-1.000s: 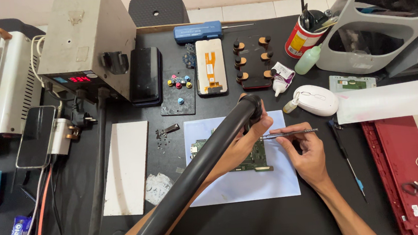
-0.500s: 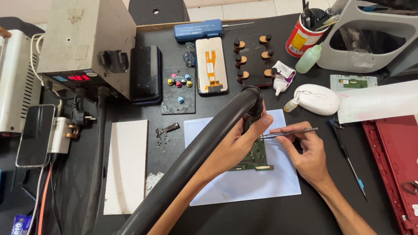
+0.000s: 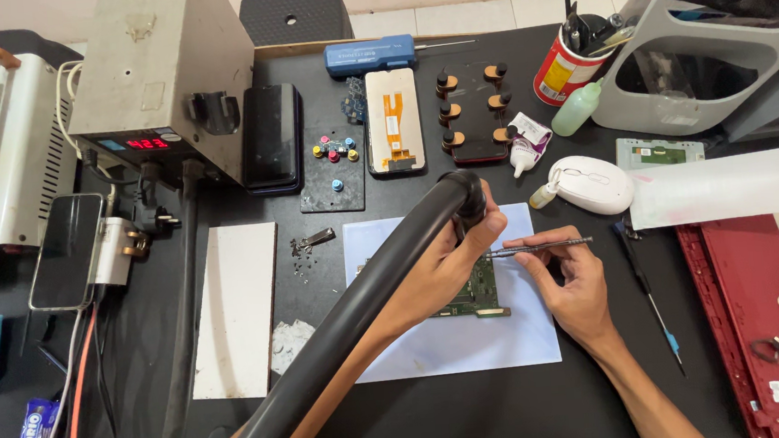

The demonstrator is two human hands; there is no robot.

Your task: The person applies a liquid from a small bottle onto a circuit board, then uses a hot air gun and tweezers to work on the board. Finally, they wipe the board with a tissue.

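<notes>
My left hand (image 3: 453, 265) grips the black nozzle end of a thick black hose (image 3: 360, 319) and points it down at a small green circuit board (image 3: 480, 291). The board lies on a pale blue sheet (image 3: 455, 339) in the middle of the dark work mat. My right hand (image 3: 572, 279) pinches a pair of thin metal tweezers (image 3: 540, 248), whose tips reach left to the board just under the nozzle. The hose runs from the nozzle down to the lower left and hides part of my left forearm.
A grey station with a red display (image 3: 161, 79) stands at the back left, a phone (image 3: 66, 251) beside it. Behind the sheet lie a phone screen (image 3: 393, 121), a white mouse (image 3: 593, 184), a glue tube (image 3: 524, 142) and a tool cup (image 3: 567, 64). A red panel (image 3: 749, 311) lies right, a white slab (image 3: 237, 305) left.
Both hands stay over the board. The nozzle and hose have shifted very slightly; the tweezers keep their place.
</notes>
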